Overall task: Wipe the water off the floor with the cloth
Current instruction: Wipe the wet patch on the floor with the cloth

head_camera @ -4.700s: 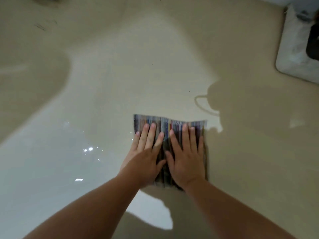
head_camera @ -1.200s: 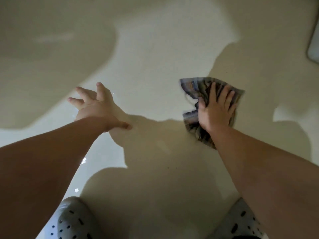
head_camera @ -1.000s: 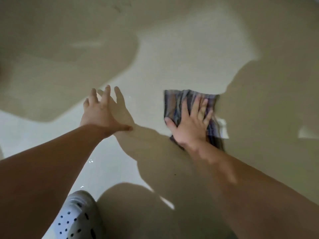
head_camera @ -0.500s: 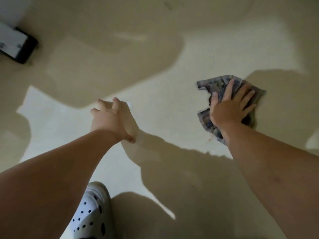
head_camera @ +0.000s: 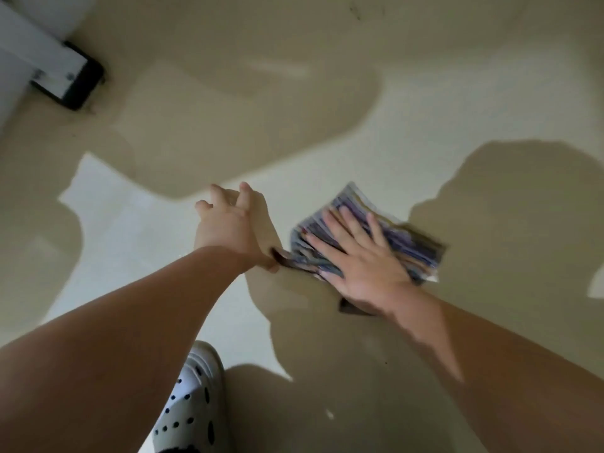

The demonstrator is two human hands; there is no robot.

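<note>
A striped, multicoloured cloth (head_camera: 405,238) lies on the glossy beige floor (head_camera: 327,132), blurred by motion. My right hand (head_camera: 362,259) presses flat on the cloth with fingers spread, covering its near half. My left hand (head_camera: 228,227) rests on the floor just left of the cloth, fingers apart and holding nothing; its thumb is close to the cloth's left corner. I cannot make out any water on the floor here; only shadows and bright patches show.
A white perforated clog (head_camera: 192,403) on my foot is at the bottom centre. A black foot of a white furniture piece (head_camera: 70,81) stands at the top left. Open floor stretches ahead and to the right.
My right hand has slid the cloth leftward and nearer, toward my left hand, and now lies flatter on it. My left hand stays planted on the floor.
</note>
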